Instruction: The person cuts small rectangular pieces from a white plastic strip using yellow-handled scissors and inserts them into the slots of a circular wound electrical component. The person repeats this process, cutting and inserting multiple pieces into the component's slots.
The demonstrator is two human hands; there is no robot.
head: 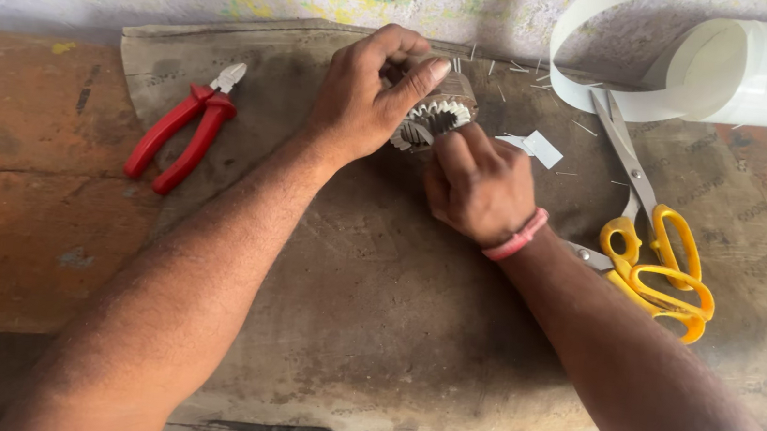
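Cloth: our worn mat [368, 340] covers the table [2, 227], nearest us.
Left hand: ours [364, 96], fingers clamped over the toothed metal gear [435, 115] from above.
Right hand: ours [477, 183], fingertips pinched together at the gear's near teeth.
Gear: at the mat's far edge, between both hands.
Advice: we judge a firm, steady left-hand hold matters most.
Nearby: red pliers [182, 127] left, yellow scissors [652, 249] right.

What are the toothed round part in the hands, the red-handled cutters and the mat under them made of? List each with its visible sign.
Toothed round part: likely metal with pale inserts between the teeth; grey slotted rim, partly hidden by the left hand and right hand.
Red-handled cutters: steel jaws, glossy red plastic-looking grips.
Mat: coarse woven fabric or canvas, stained brown, dull, with frayed edges.
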